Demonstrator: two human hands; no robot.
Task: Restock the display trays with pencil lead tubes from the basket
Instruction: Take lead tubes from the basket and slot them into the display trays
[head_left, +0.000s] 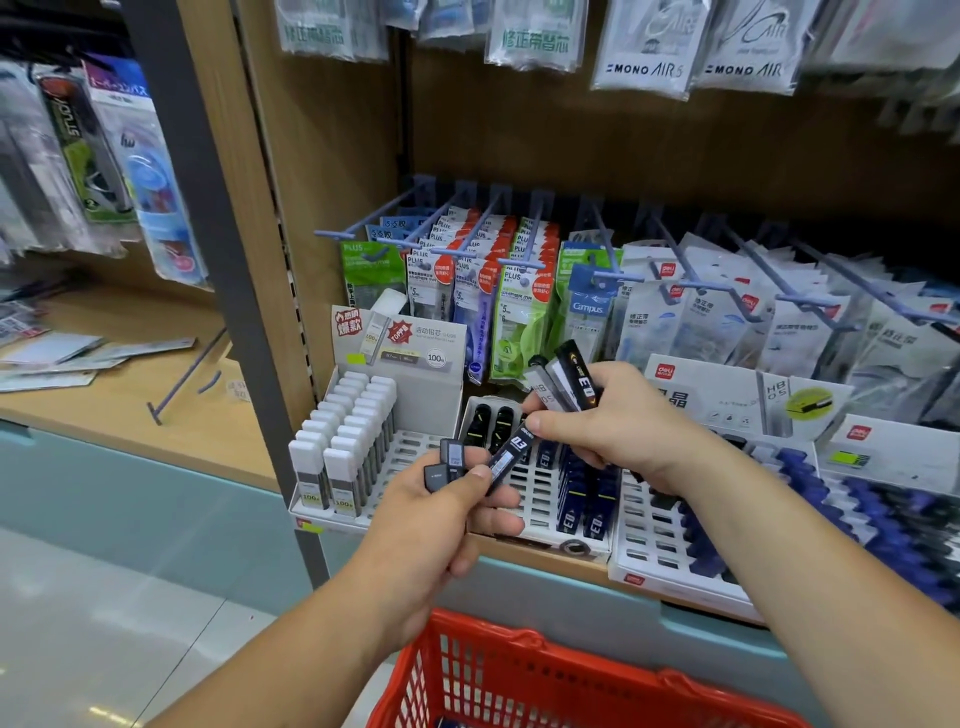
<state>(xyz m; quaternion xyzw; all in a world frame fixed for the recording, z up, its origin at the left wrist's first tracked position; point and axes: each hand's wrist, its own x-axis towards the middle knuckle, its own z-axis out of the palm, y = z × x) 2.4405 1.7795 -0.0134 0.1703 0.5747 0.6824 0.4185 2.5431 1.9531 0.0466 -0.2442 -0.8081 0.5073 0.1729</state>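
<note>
The 03 tube (511, 453) hangs in the air between both hands, just above the front of the middle tray (540, 491) and touching nothing there. Open slots lie right under it – the tray's near left part is bare, with dark tubes (582, 501) standing along its right side and a few at the back. The tray's front edge sits at the shelf lip, and the basket (493, 675) is below, close against the person.

The tube is slim and black, tilted, its upper end to the right, with "03" in white on the label.

The left hand (441, 525) is curled round a small bundle of tubes (451, 460), and its thumb presses the 03 tube's lower end. The right hand (618, 423) pinches the upper end between thumb and forefinger, while its other fingers grip two or three more tubes (571, 382) that stick up and to the left. Both forearms reach in from below, the right one passing over the right tray (644, 525).

To the left stands a tray (410, 457) with white-capped tubes in two full rows – its right half is open slots. The right tray holds blue-capped tubes. Packs (478, 280) hang on hooks behind, low over the trays' back cards.
</note>
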